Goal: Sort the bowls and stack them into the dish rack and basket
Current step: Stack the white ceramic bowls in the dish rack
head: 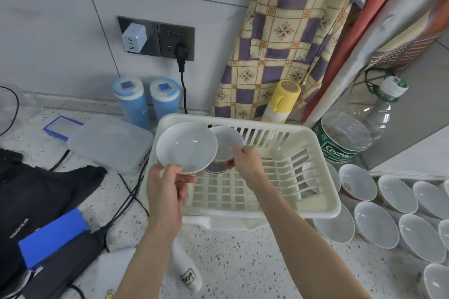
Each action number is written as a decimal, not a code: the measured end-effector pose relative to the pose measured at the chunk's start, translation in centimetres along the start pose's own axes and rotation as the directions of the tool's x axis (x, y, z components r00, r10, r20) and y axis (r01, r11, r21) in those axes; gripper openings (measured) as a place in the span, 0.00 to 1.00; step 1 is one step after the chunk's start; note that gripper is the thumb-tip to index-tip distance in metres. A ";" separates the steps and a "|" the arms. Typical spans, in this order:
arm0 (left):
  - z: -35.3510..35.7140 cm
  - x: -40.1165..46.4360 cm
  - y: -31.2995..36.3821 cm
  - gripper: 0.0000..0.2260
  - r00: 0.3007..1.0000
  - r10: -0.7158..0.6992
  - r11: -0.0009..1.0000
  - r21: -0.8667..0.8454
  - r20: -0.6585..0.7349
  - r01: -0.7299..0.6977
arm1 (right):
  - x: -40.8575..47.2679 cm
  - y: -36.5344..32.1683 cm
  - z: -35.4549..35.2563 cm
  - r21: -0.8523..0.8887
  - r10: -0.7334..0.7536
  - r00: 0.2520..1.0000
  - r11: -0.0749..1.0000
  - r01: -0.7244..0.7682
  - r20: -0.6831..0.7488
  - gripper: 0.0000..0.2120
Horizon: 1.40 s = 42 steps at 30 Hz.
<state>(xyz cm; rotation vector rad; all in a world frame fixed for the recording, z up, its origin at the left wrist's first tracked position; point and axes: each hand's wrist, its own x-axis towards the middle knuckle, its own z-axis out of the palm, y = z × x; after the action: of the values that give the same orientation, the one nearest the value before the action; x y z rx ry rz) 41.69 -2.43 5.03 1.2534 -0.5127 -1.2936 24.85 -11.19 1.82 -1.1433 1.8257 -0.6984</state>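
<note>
A cream plastic basket (315, 211) sits on the speckled counter at the centre. My left hand (167, 189) grips a wide shallow white bowl (185, 147) by its near rim, held tilted above the basket's left edge. My right hand (245, 160) holds a smaller, deeper white bowl (227, 141) just behind and to the right of the first, over the basket's back-left corner. The two bowls overlap in view. Several more white bowls (375, 223) lie on the counter to the right of the basket.
A large clear water bottle (349, 133) stands at the basket's right back corner. A clear lidded box (109, 141), two blue canisters (132, 102), a yellow bottle (279, 102), black cables (126, 204) and a black bag (36, 192) crowd the left and back.
</note>
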 end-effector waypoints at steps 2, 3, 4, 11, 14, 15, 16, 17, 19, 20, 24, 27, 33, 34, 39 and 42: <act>0.3 0.6 0.1 0.20 1.000 0.000 0.999 0.032 -0.006 0.000 | 0.3 0.1 0.1 -0.028 0.006 1.000 1.000 -0.005 0.003 0.16; 0.5 0.9 0.2 0.18 1.000 0.001 0.999 0.051 -0.010 -0.001 | 0.5 0.1 0.2 -0.041 0.011 1.000 0.999 -0.011 0.007 0.15; 0.7 1.3 0.3 0.16 1.000 0.005 0.998 0.069 -0.011 -0.004 | 0.6 0.2 0.2 -0.052 0.017 1.000 0.998 -0.016 0.017 0.16; 2.6 3.2 0.8 0.14 1.000 -0.010 0.989 0.150 -0.011 0.012 | 0.8 0.8 0.4 -0.052 0.037 0.994 0.998 -0.032 0.103 0.11; 3.2 3.9 0.6 0.12 0.999 -0.045 0.981 0.187 -0.013 0.046 | 0.6 0.8 0.5 -0.034 0.034 0.993 0.999 -0.030 0.112 0.08; 3.4 4.1 0.5 0.13 0.999 -0.049 0.979 0.199 -0.013 0.051 | 0.6 0.7 0.5 -0.028 0.038 0.993 0.999 -0.035 0.114 0.08; 3.5 4.3 0.3 0.14 0.999 -0.051 0.976 0.213 -0.013 0.052 | 0.6 0.7 0.4 -0.024 0.045 0.992 0.999 -0.042 0.118 0.08; 3.6 4.5 0.1 0.15 0.999 -0.053 0.972 0.230 -0.013 0.054 | 0.5 0.7 0.4 -0.022 0.053 0.991 0.998 -0.051 0.126 0.08; 3.7 4.8 -0.2 0.17 0.998 -0.056 0.963 0.262 -0.010 0.056 | 0.5 0.7 0.3 -0.010 0.072 0.985 0.997 -0.072 0.154 0.11; 3.7 5.0 -0.3 0.17 0.999 -0.054 0.960 0.274 -0.004 0.053 | 0.5 0.9 0.2 0.001 0.081 0.982 0.997 -0.083 0.168 0.12; 4.0 5.5 -1.0 0.12 0.999 -0.040 0.941 0.337 0.027 0.029 | 0.1 1.7 -0.8 0.067 0.045 0.996 0.996 -0.050 0.082 0.13; 3.9 5.6 -1.6 0.10 0.999 -0.025 0.925 0.379 0.043 0.006 | 0.0 1.6 -1.8 0.166 -0.023 0.999 0.986 0.028 -0.029 0.13; 4.1 5.8 -2.4 0.14 0.994 -0.016 0.854 0.518 0.108 -0.042 | -0.2 0.8 -1.7 0.092 -0.162 0.987 0.983 0.160 0.016 0.18; 4.0 5.9 -2.6 0.15 0.993 -0.002 0.838 0.542 0.122 -0.065 | -0.2 0.8 -1.6 0.068 -0.169 0.986 0.983 0.168 0.007 0.20; 3.2 6.3 -3.3 0.24 0.977 0.144 0.740 0.638 0.155 -0.210 | -0.1 0.6 -1.0 -0.038 -0.193 0.981 0.981 0.192 -0.012 0.21; 3.0 6.6 -3.7 0.21 0.977 0.155 0.711 0.670 0.149 -0.215 | 0.0 0.6 -0.7 -0.099 -0.196 0.980 0.976 0.193 -0.019 0.21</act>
<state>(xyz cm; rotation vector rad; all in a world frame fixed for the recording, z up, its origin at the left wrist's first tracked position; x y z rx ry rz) 39.41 -8.83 0.46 1.6994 -1.2313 -1.0030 23.97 -10.95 1.68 -1.3971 1.8040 -0.7479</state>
